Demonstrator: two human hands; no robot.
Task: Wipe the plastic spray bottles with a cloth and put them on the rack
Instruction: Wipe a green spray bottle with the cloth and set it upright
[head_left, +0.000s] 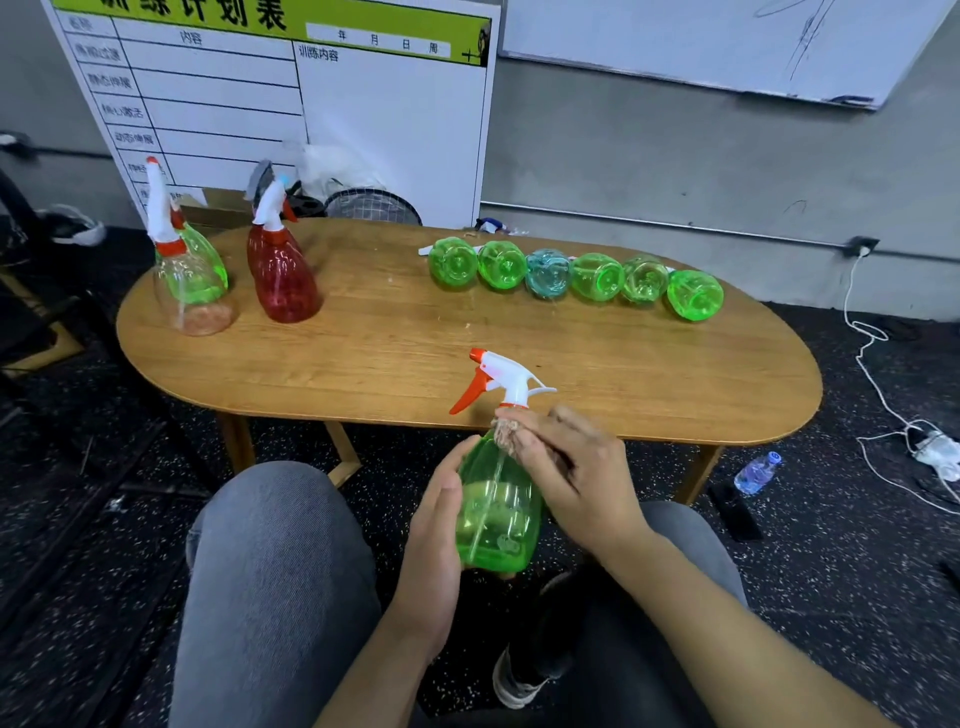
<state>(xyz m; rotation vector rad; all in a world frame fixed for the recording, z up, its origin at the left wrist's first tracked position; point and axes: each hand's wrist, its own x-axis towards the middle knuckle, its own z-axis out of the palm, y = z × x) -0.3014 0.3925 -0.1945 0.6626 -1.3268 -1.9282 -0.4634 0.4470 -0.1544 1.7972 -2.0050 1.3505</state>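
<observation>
The board (270, 104) behind the table bears a green header with large, cut-off characters; below it read 内容, 训练内容 and 年 月 日 周. Left-column labels are blurred.

Pretty even indoor light, decently bright, no hard shadows, just a soft one under the table (727, 415). Slight sheen on the tabletop. Wide-angle bend toward the edges, the whiteboard (363, 130) leans. Overall soft, text on it smeary, floor corners darker.
</observation>
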